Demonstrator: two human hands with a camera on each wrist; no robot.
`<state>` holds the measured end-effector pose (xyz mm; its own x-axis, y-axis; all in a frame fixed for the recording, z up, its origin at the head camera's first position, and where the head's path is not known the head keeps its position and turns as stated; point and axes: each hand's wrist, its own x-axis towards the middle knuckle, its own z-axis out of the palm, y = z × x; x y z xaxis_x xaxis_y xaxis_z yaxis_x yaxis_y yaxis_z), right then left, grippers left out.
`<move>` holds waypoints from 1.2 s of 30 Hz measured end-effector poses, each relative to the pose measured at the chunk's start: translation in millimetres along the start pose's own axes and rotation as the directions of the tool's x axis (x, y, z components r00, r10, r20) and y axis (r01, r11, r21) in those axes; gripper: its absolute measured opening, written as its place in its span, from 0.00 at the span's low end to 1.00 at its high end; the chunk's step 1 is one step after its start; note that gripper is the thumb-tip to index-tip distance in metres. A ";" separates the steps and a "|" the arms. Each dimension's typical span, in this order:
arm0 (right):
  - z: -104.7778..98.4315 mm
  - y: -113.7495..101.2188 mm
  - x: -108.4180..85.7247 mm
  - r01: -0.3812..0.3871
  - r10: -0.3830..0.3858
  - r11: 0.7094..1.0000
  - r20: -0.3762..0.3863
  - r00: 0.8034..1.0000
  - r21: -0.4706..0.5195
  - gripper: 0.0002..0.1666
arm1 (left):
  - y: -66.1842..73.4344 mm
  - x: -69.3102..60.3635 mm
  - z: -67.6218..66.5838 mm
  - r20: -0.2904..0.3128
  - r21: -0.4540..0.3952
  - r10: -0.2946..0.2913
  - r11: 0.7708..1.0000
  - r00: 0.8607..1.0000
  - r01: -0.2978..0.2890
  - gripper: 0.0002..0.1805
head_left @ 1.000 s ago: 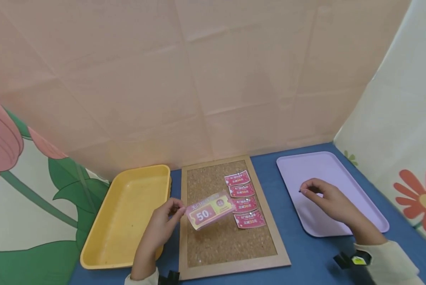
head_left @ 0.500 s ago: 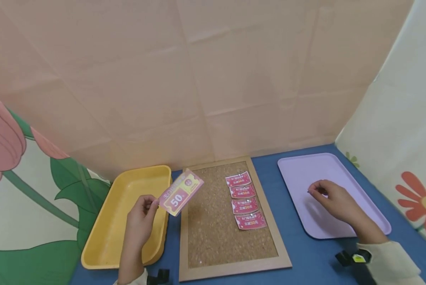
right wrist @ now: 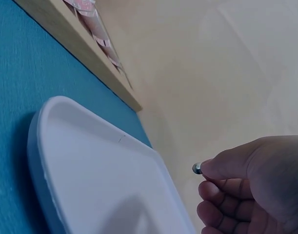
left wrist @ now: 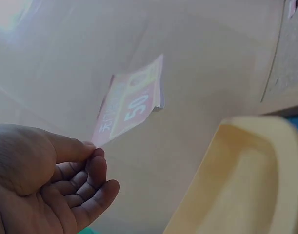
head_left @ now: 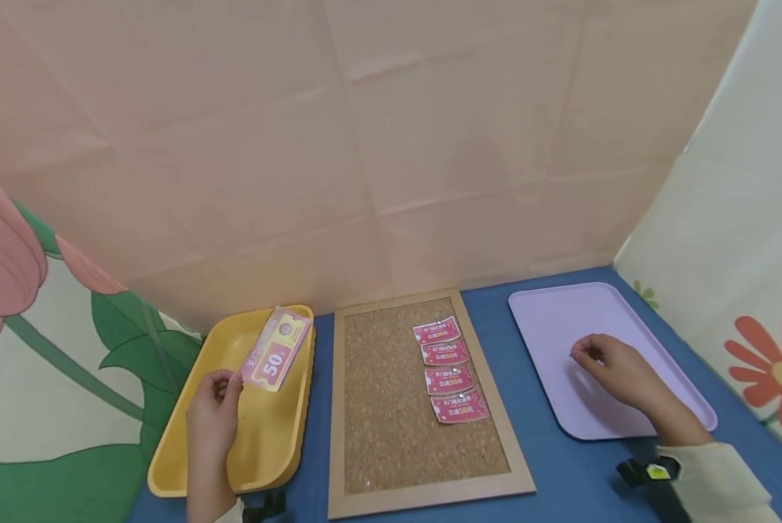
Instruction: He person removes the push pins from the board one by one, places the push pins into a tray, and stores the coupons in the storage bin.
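Observation:
My left hand (head_left: 213,418) pinches a pink and yellow coupon (head_left: 278,350) marked 50 by one corner, above the yellow tray (head_left: 162,465). In the left wrist view the coupon (left wrist: 131,102) bends a little, its far end raised. Over the lilac tray (head_left: 547,305), my right hand (head_left: 616,369) holds a tiny thing between thumb and forefinger. The right wrist view shows it as a small shiny metal pushpin (right wrist: 196,168). Between the two trays lies a wood-framed cork board (head_left: 391,436).
Several red coupons (head_left: 448,380) are fixed in a column on the right part of the cork board, with small shiny pins at their top edges. A blue cloth (head_left: 528,465) covers the table. A beige backdrop (head_left: 364,145) rises behind it, with flower-printed panels at both sides.
My left hand has carried the coupon leftward from over the cork board to above the yellow tray, turning it more upright. My right hand has shifted slightly right over the lilac tray.

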<state>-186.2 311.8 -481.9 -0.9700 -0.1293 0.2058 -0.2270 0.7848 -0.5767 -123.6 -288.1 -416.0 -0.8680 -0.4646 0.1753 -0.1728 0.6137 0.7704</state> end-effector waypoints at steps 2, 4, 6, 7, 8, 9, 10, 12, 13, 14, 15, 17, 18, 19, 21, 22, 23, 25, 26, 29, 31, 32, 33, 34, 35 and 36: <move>1.5 2.1 0.5 -0.012 0.012 1.000 0.013 1.000 -0.004 0.09 | -3.8 1.3 -2.3 0.000 -0.007 -0.028 1.000 1.000 0.028 0.22; 2.9 4.5 0.7 -0.020 0.020 1.000 0.022 1.000 -0.006 0.10 | -7.2 2.7 -3.6 0.003 -0.014 -0.048 0.999 0.999 0.048 0.22; 3.9 6.5 0.7 -0.023 0.023 1.000 0.023 0.999 -0.010 0.10 | -10.7 4.5 -3.9 0.005 -0.020 -0.059 0.998 0.998 0.059 0.23; 4.2 7.2 0.7 -0.024 0.025 1.000 0.023 0.999 -0.012 0.10 | -12.4 5.3 -3.9 0.000 -0.019 -0.059 0.998 0.998 0.059 0.23; 4.3 8.0 0.8 -0.024 0.024 1.000 0.022 0.999 -0.016 0.10 | -14.1 6.3 -3.9 -0.007 -0.018 -0.058 0.998 0.998 0.058 0.23; 4.2 8.8 0.9 -0.024 0.024 1.000 0.026 0.999 -0.014 0.10 | -15.6 7.3 -4.0 -0.014 -0.017 -0.059 0.998 0.998 0.059 0.22; 4.0 9.6 1.1 -0.024 0.024 1.000 0.028 0.999 -0.015 0.10 | -17.1 8.2 -4.3 -0.021 -0.014 -0.065 0.998 0.998 0.064 0.22; 2.9 11.0 1.3 -0.027 0.027 1.000 0.033 0.999 -0.016 0.10 | -20.2 10.0 -5.2 -0.035 -0.011 -0.076 0.997 0.997 0.075 0.22; 2.2 12.0 1.4 -0.031 0.032 0.999 0.032 0.999 -0.021 0.10 | -21.6 10.9 -5.9 -0.038 -0.011 -0.082 0.997 0.996 0.082 0.22; 1.4 13.1 1.5 -0.037 0.038 0.999 0.036 0.999 -0.023 0.10 | -23.0 11.7 -6.9 -0.038 -0.012 -0.085 0.996 0.996 0.085 0.22; 0.6 14.3 1.5 -0.043 0.044 0.999 0.038 0.998 -0.025 0.10 | -24.1 12.4 -7.7 -0.036 -0.012 -0.094 0.996 0.995 0.093 0.22; -0.4 16.7 1.5 -0.059 0.060 0.998 0.046 0.997 -0.030 0.10 | -26.8 13.7 -9.0 -0.037 -0.012 -0.104 0.995 0.994 0.103 0.22; -0.6 18.0 1.6 -0.065 0.067 0.997 0.052 0.996 -0.031 0.11 | -27.9 14.2 -9.4 -0.039 -0.008 -0.105 0.994 0.994 0.105 0.22; -0.5 19.3 1.8 -0.072 0.074 0.997 0.059 0.996 -0.029 0.11 | -29.2 14.7 -9.6 -0.039 -0.007 -0.109 0.994 0.993 0.109 0.22; 0.1 21.7 2.2 -0.078 0.080 0.996 0.071 0.994 -0.031 0.11 | -31.7 15.3 -9.6 -0.034 0.005 -0.119 0.993 0.992 0.120 0.23; 0.4 22.7 2.4 -0.081 0.083 0.996 0.077 0.994 -0.031 0.11 | -33.0 15.4 -9.5 -0.031 0.010 -0.122 0.992 0.992 0.123 0.23; 0.7 23.7 2.6 -0.081 0.083 0.996 0.079 0.993 -0.035 0.10 | -34.3 15.6 -9.4 -0.025 0.017 -0.124 0.992 0.992 0.125 0.24; 0.8 25.1 2.8 -0.081 0.084 0.996 0.085 0.993 -0.039 0.10 | -36.9 15.8 -9.1 -0.012 0.022 -0.119 0.993 0.993 0.119 0.24; 0.8 25.3 2.8 -0.082 0.085 0.996 0.087 0.993 -0.040 0.10 | -38.2 15.7 -9.0 -0.005 0.027 -0.118 0.993 0.993 0.118 0.24; 0.7 25.4 2.6 -0.082 0.086 0.996 0.098 0.991 -0.039 0.10 | -41.6 15.2 -9.1 0.006 0.034 -0.116 0.993 0.993 0.116 0.23; 1.3 25.1 2.2 -0.085 0.089 0.996 0.105 0.991 -0.039 0.10 | -43.4 14.7 -9.3 0.011 0.039 -0.121 0.992 0.993 0.121 0.23; 1.5 25.1 2.1 -0.082 0.086 0.996 0.106 0.991 -0.039 0.10 | -44.1 14.6 -9.2 0.011 0.042 -0.124 0.991 0.992 0.124 0.23; 1.8 25.2 2.1 -0.079 0.083 0.996 0.107 0.991 -0.040 0.10 | -44.6 14.5 -9.2 0.011 0.043 -0.126 0.991 0.992 0.125 0.23; 2.0 25.3 2.2 -0.078 0.082 0.996 0.110 0.991 -0.041 0.10 | -45.1 14.5 -9.4 0.010 0.044 -0.127 0.991 0.992 0.127 0.24; 2.4 25.1 2.1 -0.078 0.082 0.996 0.111 0.990 -0.043 0.10 | -45.3 14.4 -9.6 0.009 0.048 -0.130 0.990 0.991 0.130 0.24; 2.7 25.2 2.2 -0.078 0.082 0.996 0.111 0.990 -0.045 0.10 | -45.3 14.1 -10.1 0.008 0.052 -0.133 0.990 0.991 0.133 0.24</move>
<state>-194.3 329.6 -498.0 -0.9890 -0.1308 0.0683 -0.1467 0.8191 -0.5546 -123.3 -328.9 -442.2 -0.8410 -0.5370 0.0659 -0.3106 0.5789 0.7539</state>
